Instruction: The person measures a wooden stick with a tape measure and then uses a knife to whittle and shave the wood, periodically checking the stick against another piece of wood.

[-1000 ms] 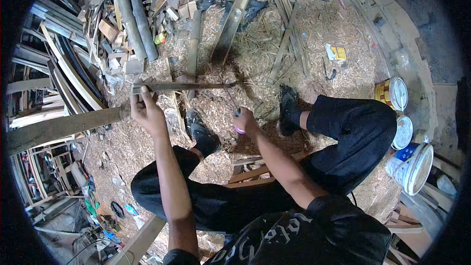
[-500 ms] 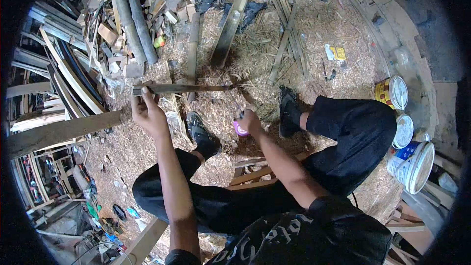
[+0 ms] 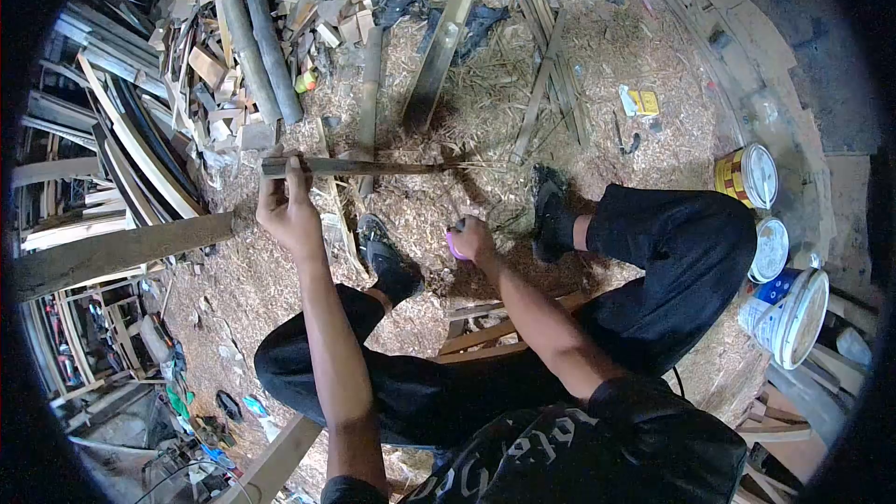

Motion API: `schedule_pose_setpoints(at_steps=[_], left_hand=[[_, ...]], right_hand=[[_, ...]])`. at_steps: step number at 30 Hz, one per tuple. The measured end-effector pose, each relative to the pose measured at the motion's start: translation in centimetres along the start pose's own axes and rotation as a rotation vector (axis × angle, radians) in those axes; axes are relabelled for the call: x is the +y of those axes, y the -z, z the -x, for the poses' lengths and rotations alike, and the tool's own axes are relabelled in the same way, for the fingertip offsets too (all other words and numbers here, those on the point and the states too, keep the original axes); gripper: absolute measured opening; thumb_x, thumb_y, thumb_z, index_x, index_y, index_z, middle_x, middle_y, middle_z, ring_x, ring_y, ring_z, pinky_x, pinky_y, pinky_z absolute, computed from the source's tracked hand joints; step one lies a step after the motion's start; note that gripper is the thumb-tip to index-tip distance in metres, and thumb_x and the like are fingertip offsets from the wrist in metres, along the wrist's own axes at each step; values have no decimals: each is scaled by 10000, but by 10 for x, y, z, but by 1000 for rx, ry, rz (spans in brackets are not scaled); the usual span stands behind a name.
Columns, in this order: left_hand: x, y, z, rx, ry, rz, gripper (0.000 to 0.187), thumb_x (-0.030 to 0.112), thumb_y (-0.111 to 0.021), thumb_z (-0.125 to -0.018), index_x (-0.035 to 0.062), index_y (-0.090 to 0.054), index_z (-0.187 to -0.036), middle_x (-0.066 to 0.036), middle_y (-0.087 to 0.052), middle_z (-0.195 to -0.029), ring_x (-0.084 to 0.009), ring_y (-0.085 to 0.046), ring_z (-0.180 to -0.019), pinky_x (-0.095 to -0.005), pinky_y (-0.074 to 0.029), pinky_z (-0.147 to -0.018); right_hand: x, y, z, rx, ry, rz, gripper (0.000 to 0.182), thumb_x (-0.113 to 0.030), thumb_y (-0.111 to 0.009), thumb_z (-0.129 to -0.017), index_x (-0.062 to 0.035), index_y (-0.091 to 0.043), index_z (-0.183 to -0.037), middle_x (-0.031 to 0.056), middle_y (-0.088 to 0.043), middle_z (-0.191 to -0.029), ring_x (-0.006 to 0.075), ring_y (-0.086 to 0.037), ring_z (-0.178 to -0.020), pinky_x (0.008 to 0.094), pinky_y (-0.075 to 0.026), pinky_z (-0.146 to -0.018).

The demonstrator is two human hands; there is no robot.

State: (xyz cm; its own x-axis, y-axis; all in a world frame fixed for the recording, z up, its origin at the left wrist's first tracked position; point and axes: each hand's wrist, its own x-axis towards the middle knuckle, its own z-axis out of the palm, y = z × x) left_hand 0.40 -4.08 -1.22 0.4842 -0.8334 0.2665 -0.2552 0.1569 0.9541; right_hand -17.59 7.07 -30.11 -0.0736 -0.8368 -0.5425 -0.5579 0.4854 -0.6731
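Observation:
My left hand (image 3: 290, 212) grips the left end of a long, narrow wooden strip (image 3: 373, 168) between thumb and fingers. The strip lies level across the view, and its thinner, darker right end is over the shavings between my feet. Lower and to the right, my right hand (image 3: 474, 240) is closed on a slim tool, whose thin shaft points up toward the strip's right end; I cannot tell its kind. A small pink object (image 3: 454, 245) shows at the left edge of this hand, mostly hidden by it.
Wood shavings (image 3: 653, 252) cover the floor. A plank (image 3: 121, 247) juts in from the left, and offcuts (image 3: 215, 65) are heaped at the upper left. Several paint buckets (image 3: 782, 317) stand at the right. Boards (image 3: 434, 65) lie ahead, beside a yellow packet (image 3: 640, 102).
My left hand and the strip have shifted slightly, with the thumb now bent over the strip nearer its end. My right hand has lowered a little and covers more of the pink object.

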Motion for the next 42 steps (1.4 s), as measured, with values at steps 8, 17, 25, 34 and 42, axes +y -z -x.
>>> schedule_pose_setpoints(at_steps=[8, 17, 25, 34, 42], left_hand=[[-4, 1, -1, 17, -5, 24, 227, 44, -586, -905, -22, -621, -1120, -84, -651, -956, -116, -612, -825, -243, -534, -689], [3, -1, 8, 33, 63, -21, 256, 65, -595, -906, -36, -601, -1141, -86, -648, -978, -120, -612, -855, -257, -530, -719], [-8, 9, 0, 29, -6, 26, 277, 108, -618, -898, -9, -615, -1149, -75, -665, -957, -125, -627, -820, -264, -532, -702], [-7, 11, 1, 37, 8, -51, 272, 68, -625, -890, -41, -609, -1138, -90, -637, -990, -107, -586, -817, -266, -545, -670], [-10, 16, -3, 82, -3, -44, 284, 85, -641, -884, -14, -614, -1148, -56, -638, -950, -89, -585, -800, -225, -520, -620]], right_hand=[[-97, 28, 14, 71, 315, -225, 247, -195, -643, -746, 15, -584, -862, 208, -612, -710, 345, -615, -653, 413, -465, -587], [-2, 1, -2, -9, 23, -75, 341, -262, -673, -735, -9, -623, -959, 221, -655, -894, 354, -640, -860, 419, -504, -760], [43, -26, -31, -186, 161, -72, 394, -217, -695, -708, 53, -604, -980, 263, -643, -938, 379, -640, -868, 406, -516, -787], [-43, -6, 14, 57, 140, -121, 313, -248, -694, -741, 3, -614, -908, 224, -646, -845, 378, -639, -772, 427, -514, -684], [9, -17, -9, 142, 117, -39, 288, -213, -645, -729, -9, -607, -929, 227, -638, -811, 398, -629, -780, 450, -504, -698]])
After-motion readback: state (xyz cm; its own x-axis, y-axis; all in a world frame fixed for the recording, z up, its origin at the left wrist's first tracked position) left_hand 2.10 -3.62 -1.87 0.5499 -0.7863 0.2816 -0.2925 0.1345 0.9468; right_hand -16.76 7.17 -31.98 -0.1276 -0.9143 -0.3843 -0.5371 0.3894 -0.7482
